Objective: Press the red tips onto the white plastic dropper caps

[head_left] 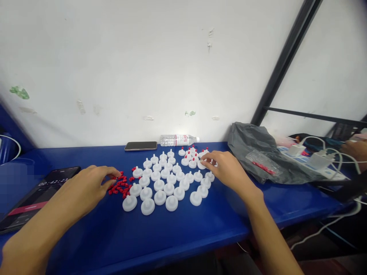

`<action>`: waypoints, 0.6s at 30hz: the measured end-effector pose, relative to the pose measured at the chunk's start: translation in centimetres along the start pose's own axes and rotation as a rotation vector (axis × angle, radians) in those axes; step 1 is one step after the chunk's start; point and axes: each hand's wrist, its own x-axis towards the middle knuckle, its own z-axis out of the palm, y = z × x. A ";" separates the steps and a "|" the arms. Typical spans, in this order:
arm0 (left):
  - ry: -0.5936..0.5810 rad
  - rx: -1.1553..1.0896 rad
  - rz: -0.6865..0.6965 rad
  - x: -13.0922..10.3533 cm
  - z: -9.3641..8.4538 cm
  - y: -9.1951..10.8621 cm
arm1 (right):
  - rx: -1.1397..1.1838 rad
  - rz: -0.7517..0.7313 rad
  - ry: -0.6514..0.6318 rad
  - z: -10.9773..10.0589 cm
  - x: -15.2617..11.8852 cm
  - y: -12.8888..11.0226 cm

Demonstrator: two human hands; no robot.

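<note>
Many white round caps with nozzles (171, 203) stand spread over the blue table. Small red tips (122, 185) lie in a loose pile to their left. My left hand (96, 183) reaches over that pile, thumb and index finger apart at its edge, with nothing visible between them. Toward the back right, several white caps carry red tips (192, 163). My right hand (222, 166) is beside this group, its fingers bent together over a white cap (202, 165); what they pinch, if anything, is too small to make out.
A phone with a running timer (43, 194) lies at the left. Along the wall are a dark phone (140, 146) and a lying bottle (177, 140). A grey plastic bag (249, 141), a power strip (312, 160) and cables are at the right, near another person's hand (355, 149).
</note>
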 end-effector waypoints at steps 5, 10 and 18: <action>-0.007 -0.027 0.015 -0.1 0.1 0.1 | 0.001 0.016 -0.107 0.3 -0.1 -0.1; 0.025 -0.052 0.037 0.2 0.6 -0.5 | 0.020 0.024 -0.116 -0.1 -0.2 0.1; 0.058 -0.047 0.045 0.9 1.5 -1.5 | -0.039 0.376 0.018 -1.7 -0.8 4.8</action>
